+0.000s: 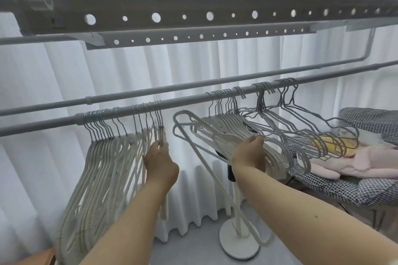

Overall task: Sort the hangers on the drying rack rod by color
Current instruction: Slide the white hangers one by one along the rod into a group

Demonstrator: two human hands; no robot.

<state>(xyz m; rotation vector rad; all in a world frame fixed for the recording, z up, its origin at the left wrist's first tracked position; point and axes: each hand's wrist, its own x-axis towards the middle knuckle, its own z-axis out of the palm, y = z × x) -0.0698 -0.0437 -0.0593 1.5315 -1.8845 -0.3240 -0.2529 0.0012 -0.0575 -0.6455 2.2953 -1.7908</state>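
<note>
A grey rod (185,101) runs across the drying rack from lower left to upper right. On its left part hangs a thick bunch of cream hangers (103,170). My left hand (160,162) grips the rightmost hangers of that bunch. Right of a gap hangs a second bunch of cream hangers (226,129), and my right hand (251,154) holds them from the near side, fingers curled over them. One large cream hanger (204,157) slants down off this bunch. Further right on the rod hang several grey wire hangers (301,127).
A perforated grey beam (193,15) and more rods cross above. White curtains fill the background. A white floor stand (240,241) rises below the right bunch. At right, a checked cloth (349,187) carries pink and yellow items.
</note>
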